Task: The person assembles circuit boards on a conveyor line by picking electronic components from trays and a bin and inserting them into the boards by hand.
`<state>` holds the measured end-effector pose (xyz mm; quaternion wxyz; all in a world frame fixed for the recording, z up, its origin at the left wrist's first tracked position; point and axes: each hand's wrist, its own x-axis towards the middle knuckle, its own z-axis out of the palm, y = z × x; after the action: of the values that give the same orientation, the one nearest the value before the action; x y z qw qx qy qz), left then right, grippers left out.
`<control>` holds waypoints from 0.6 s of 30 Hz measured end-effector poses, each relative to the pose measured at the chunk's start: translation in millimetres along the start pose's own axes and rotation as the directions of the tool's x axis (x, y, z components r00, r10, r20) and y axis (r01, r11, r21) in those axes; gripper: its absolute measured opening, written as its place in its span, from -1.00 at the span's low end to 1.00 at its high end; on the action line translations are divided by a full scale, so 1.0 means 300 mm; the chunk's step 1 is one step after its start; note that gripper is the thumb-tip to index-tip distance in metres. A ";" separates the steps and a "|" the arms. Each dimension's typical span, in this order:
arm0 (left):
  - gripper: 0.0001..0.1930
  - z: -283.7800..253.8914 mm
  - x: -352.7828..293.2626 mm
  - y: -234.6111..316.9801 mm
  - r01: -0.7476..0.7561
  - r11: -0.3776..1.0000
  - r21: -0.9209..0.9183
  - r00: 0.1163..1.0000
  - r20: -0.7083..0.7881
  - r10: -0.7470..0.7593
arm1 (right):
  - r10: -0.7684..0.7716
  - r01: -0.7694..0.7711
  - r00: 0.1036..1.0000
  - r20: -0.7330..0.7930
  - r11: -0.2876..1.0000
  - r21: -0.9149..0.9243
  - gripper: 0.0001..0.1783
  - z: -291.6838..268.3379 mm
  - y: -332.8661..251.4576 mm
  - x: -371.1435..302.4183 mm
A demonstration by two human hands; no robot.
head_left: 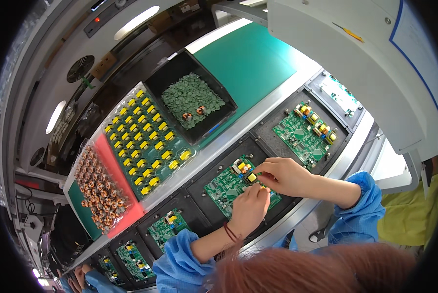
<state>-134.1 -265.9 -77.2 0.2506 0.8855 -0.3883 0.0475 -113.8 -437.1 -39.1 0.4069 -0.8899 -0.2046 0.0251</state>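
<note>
A populated board [304, 134] lies right of the green circuit board [222, 189], itself in a black carrier [241, 148] beneath bent-fingered left hand [249, 210] and right hand [286, 177]; whether either grasps anything is hidden. Its tall components [241, 167] line the right-hand side; its long axis is unclear. Beyond it, leftward, a black bin [161, 80] holds small green parts [189, 93], a clear tray [181, 141] yellow transformers [153, 135].

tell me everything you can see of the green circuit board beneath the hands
The circuit board is green, flat and roughly rectangular, with small components across it and taller yellow, white and dark ones at its upper right. It lies face up in a black carrier. The left hand and right hand cover part of it; whether they touch it is unclear.
</note>
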 end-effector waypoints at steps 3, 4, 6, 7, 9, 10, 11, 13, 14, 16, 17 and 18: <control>-0.91 -0.007 0.009 -0.003 0.032 0.997 0.063 0.987 0.157 -0.041 | -0.131 0.131 0.991 -0.001 0.991 -0.012 -0.82 0.011 -0.024 0.055; -0.91 -0.008 0.003 -0.003 -0.012 0.995 0.100 0.989 0.146 -0.003 | -0.139 0.139 0.990 0.014 0.990 -0.006 -0.82 0.021 -0.035 0.073; -0.87 0.043 -0.011 -0.023 -0.064 0.991 0.115 0.998 0.026 0.061 | -0.084 0.085 0.993 0.081 0.996 -0.017 -0.84 0.032 -0.076 0.136; -0.85 0.061 -0.028 -0.037 -0.049 0.999 0.022 0.999 -0.015 0.049 | -0.141 0.142 0.986 0.091 0.990 -0.008 -0.84 0.059 -0.099 0.192; -0.81 0.051 -0.026 -0.037 -0.040 0.995 -0.088 0.998 0.044 0.044 | -0.241 0.245 0.968 0.073 0.967 -0.062 -0.84 0.128 -0.134 0.289; -0.81 0.049 -0.023 -0.037 -0.029 0.997 -0.067 0.999 0.024 0.030 | -0.349 0.349 0.937 0.019 0.935 -0.055 -0.83 0.186 -0.136 0.355; -0.79 0.052 -0.022 -0.038 -0.049 0.989 -0.139 0.998 0.022 0.053 | -0.373 0.374 0.927 0.030 0.926 -0.054 -0.83 0.243 -0.152 0.422; -0.76 0.023 -0.043 -0.064 -0.047 0.981 -0.188 0.999 0.002 0.048 | -0.238 0.241 0.970 0.043 0.935 -0.259 -0.77 0.355 -0.189 0.562; -0.74 -0.010 -0.056 -0.064 -0.021 0.975 -0.221 0.999 0.029 0.028 | -0.259 0.264 0.964 0.052 0.929 -0.259 -0.77 0.381 -0.195 0.613; -0.67 -0.099 -0.105 -0.102 -0.007 0.975 -0.221 0.977 0.205 0.053 | 0.077 -0.016 0.990 0.117 0.893 -0.450 -0.65 0.450 -0.209 0.710; -0.67 -0.163 -0.140 -0.122 0.005 0.978 -0.208 0.979 0.201 0.038 | 0.165 -0.094 0.980 0.107 0.872 -0.481 -0.57 0.476 -0.196 0.746; -0.69 -0.229 -0.180 -0.148 0.005 0.989 -0.151 0.972 0.234 0.031 | 0.185 -0.113 0.978 0.096 0.858 -0.502 -0.63 0.475 -0.221 0.761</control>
<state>-132.4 -171.5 -50.4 0.2686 0.8609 -0.4236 -0.0855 42.1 -208.8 -57.7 0.1474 -0.9734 -0.1627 0.0661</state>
